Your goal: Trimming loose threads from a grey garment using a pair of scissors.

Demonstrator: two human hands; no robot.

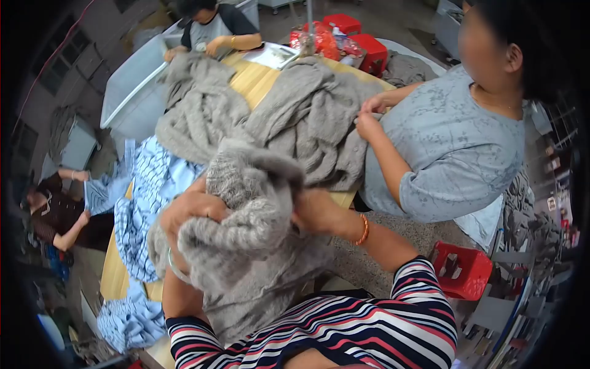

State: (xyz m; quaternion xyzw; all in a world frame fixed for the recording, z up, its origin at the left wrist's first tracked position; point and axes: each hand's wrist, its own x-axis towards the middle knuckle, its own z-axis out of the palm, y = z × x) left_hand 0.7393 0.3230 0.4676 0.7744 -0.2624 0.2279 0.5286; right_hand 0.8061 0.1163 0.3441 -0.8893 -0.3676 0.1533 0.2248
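A grey fuzzy knitted garment is bunched up in front of my chest, its lower part hanging toward my lap. My left hand is closed on a fold at its left side, with a pale bangle on the wrist. At the garment's right edge my right hand, an orange beaded bracelet on its wrist, grips the knit; motion blurs its fingers, and some are hidden by the cloth. Just beyond lie more grey knitted garments, one heap to the right and another to the left.
Blue and white checked cloth covers the left of the wooden table. Co-workers stand at the right, far side and left. A pale plastic bin and red stools stand around the table.
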